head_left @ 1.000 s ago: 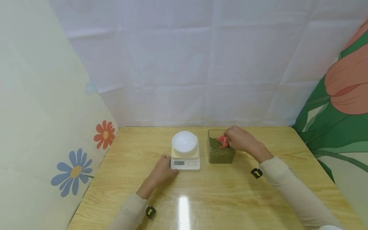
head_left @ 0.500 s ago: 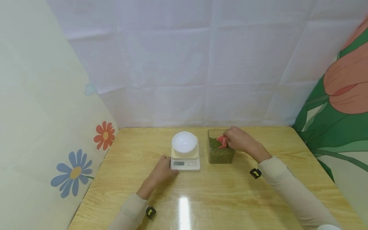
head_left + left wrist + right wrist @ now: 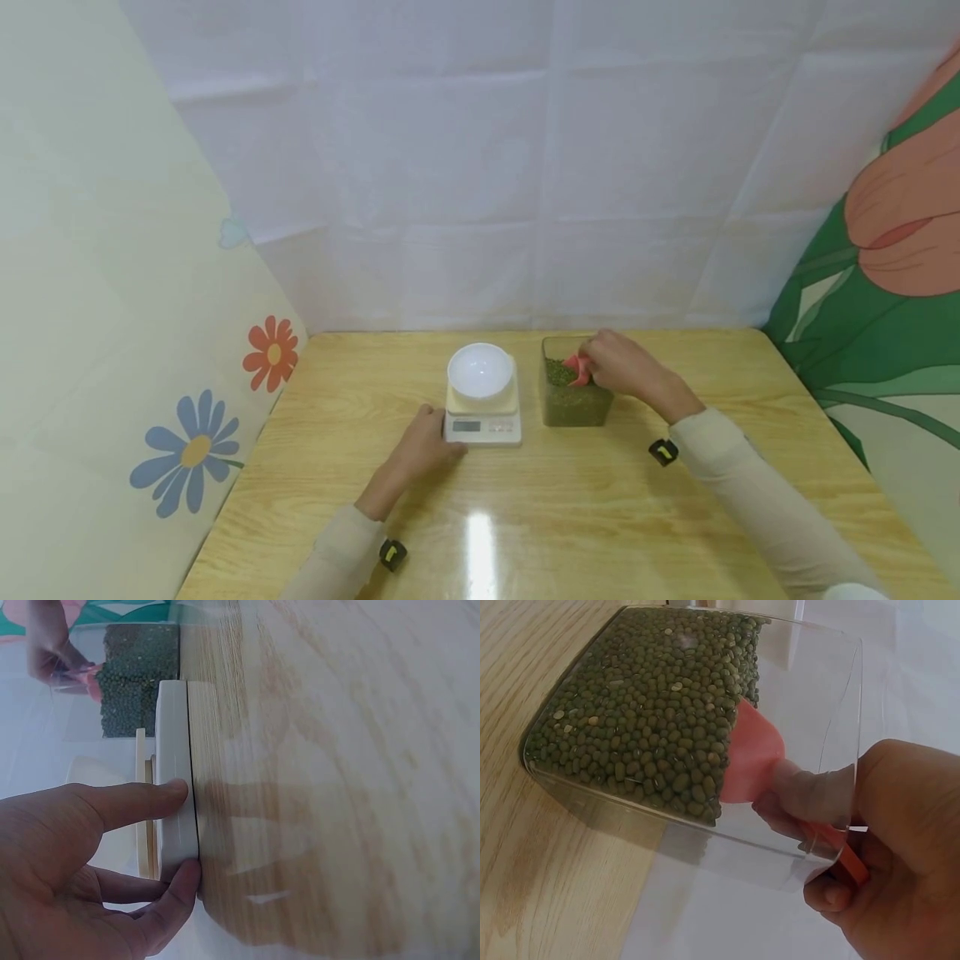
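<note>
A white kitchen scale [image 3: 504, 432] with a cream platform stands on the table, and a white bowl [image 3: 480, 372] sits on the platform. My left hand [image 3: 422, 443] grips the scale's near left corner, thumb [image 3: 154, 802] on one side and fingers round the other. To the right of the scale is a clear square container [image 3: 819, 671] holding green mung beans [image 3: 649, 712]. Reaching over its rim, my right hand [image 3: 628, 367] holds a pink scoop [image 3: 754, 754] by the handle. The scoop's front edge is down in the beans.
Bare wooden table [image 3: 570, 517] lies in front of the scale and container. A white cloth [image 3: 450, 208] hangs behind the table's back edge. Flower-printed panels stand at the left [image 3: 90, 333] and right [image 3: 885, 350].
My right hand has shifted slightly left with the scoop, which has turned a little among the beans. The left hand, scale and bowl have stayed in place.
</note>
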The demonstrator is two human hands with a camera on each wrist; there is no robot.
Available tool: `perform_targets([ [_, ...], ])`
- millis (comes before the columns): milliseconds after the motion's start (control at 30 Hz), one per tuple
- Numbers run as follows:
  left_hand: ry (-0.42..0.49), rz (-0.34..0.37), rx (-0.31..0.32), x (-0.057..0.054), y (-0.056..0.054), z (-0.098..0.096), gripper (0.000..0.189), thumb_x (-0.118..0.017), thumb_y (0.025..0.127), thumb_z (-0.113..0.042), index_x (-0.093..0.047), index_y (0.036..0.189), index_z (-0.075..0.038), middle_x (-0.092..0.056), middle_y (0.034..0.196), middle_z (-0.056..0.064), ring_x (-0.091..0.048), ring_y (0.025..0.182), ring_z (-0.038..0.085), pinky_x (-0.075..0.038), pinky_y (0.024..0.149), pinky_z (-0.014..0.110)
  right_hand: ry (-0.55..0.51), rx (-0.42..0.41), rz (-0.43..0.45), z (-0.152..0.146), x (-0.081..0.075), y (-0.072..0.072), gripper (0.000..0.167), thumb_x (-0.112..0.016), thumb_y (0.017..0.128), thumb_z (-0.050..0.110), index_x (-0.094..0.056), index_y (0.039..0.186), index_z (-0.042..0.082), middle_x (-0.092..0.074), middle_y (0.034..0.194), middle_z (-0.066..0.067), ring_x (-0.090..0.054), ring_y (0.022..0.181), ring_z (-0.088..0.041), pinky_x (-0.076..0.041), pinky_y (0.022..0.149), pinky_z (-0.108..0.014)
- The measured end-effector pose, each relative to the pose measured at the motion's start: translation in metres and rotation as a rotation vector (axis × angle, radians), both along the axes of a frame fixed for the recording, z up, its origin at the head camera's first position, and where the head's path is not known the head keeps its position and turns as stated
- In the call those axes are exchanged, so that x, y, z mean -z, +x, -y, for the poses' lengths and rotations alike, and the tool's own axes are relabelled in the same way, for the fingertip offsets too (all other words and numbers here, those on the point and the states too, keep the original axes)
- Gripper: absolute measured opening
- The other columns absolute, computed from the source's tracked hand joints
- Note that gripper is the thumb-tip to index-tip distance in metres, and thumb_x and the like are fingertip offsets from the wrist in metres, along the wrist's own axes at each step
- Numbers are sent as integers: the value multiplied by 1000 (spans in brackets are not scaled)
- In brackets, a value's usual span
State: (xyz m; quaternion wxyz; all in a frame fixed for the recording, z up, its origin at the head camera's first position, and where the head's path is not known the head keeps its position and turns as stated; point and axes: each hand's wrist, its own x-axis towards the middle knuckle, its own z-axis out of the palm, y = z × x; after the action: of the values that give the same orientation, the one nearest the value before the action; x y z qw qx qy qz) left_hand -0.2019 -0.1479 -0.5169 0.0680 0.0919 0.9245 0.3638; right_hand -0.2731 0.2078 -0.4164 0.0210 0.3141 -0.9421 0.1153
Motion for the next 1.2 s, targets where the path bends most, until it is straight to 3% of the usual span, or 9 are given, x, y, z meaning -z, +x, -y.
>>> perform_targets([
  [467,-14,-4,1,0,-1,-1,58,-90,82,-14,-67,132,5,-58,108,14,-54,93,23,-59,86,42,-29,5,1,7,1,0,26,-67,88,-11,-71,73,10,-72,73,1,-65,70,-14,-48,65,-30],
  [967,-9,-6,4,1,-2,-1,60,-89,82,-14,-66,133,6,-58,109,14,-55,94,22,-59,89,44,8,2,12,5,2,-3,27,-69,87,-12,-71,72,10,-69,71,3,-70,73,-19,-58,68,-35],
  [1200,3,-1,3,1,-2,0,59,-90,82,-13,-67,133,4,-59,108,12,-54,95,23,-58,92,44,4,-18,-3,5,-1,-2,24,-69,88,-12,-73,75,8,-70,72,0,-61,66,-14,-57,67,-34],
])
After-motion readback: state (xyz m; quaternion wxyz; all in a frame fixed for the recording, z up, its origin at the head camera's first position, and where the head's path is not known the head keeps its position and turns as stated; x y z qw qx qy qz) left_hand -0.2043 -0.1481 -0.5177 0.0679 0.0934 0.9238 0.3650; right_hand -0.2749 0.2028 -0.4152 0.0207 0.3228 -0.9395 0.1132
